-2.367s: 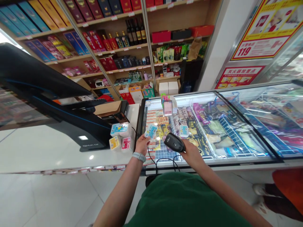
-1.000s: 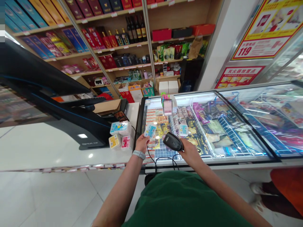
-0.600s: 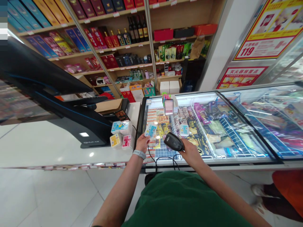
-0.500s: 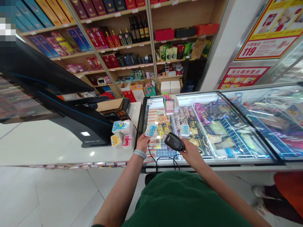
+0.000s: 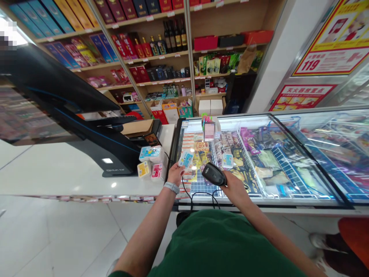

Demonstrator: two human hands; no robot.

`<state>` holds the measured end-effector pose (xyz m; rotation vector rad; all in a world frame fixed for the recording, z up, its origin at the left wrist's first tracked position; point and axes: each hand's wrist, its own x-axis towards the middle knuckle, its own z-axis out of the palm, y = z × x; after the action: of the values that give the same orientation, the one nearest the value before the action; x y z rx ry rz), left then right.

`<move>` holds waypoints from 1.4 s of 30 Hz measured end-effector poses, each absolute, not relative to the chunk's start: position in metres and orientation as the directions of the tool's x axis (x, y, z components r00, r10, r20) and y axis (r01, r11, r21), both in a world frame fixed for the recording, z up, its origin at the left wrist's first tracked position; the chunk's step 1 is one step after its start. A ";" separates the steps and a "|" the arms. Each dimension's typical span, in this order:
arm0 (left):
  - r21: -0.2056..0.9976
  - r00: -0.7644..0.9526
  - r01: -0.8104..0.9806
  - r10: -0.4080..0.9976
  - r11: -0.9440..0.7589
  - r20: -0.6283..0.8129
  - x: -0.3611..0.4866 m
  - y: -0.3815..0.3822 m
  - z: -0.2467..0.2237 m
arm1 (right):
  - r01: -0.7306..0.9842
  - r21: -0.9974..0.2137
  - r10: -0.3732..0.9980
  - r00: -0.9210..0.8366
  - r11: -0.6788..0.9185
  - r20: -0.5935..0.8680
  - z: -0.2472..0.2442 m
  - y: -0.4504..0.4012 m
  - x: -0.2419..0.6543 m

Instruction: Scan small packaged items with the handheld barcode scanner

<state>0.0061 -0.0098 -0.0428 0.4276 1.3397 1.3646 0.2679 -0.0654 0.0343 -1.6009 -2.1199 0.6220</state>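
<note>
My left hand [image 5: 175,174] pinches a small pale blue packaged item [image 5: 186,159] between fingers and thumb, above the counter's edge. My right hand [image 5: 235,188] grips a black handheld barcode scanner [image 5: 213,174], its nose turned toward that item, with a gap between them. A black cable [image 5: 201,194] loops down from the scanner over the freezer's front. Just left of my left hand, several similar packaged items [image 5: 151,154] stand piled on the white counter [image 5: 72,177], some blue, one yellow, one pink.
A glass-topped chest freezer [image 5: 268,161] full of packaged snacks lies under my hands. A black checkout terminal [image 5: 109,154] and a cardboard box stand on the counter. Wooden shelves of boxed liquor and bottles rise behind. Another person's legs [image 5: 331,246] stand at lower right.
My hands keep the same grip and stay the same distance apart. The whole scene has shifted slightly in view as my head moved.
</note>
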 end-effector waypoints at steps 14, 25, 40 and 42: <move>0.856 -0.320 -0.451 0.850 0.252 -0.419 0.003 -0.012 -0.045 | 0.786 -0.568 0.965 -0.256 0.244 0.060 0.032 -0.066 0.267; 0.862 -0.324 -0.435 0.848 0.260 -0.419 0.004 -0.014 -0.041 | 0.790 -0.567 0.967 -0.249 0.235 0.054 0.031 -0.067 0.268; 0.856 -0.317 -0.452 0.852 0.251 -0.417 0.003 -0.015 -0.044 | 0.775 -0.586 0.966 -0.251 0.236 0.056 0.031 -0.068 0.267; 0.857 -0.325 -0.454 0.850 0.244 -0.415 0.003 -0.014 -0.045 | 0.774 -0.587 0.965 -0.255 0.239 0.056 0.032 -0.068 0.267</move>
<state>0.0028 -0.0141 -0.0454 0.4162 1.3276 1.3918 0.2671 -0.0680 0.0316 -1.5939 -2.1097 0.6350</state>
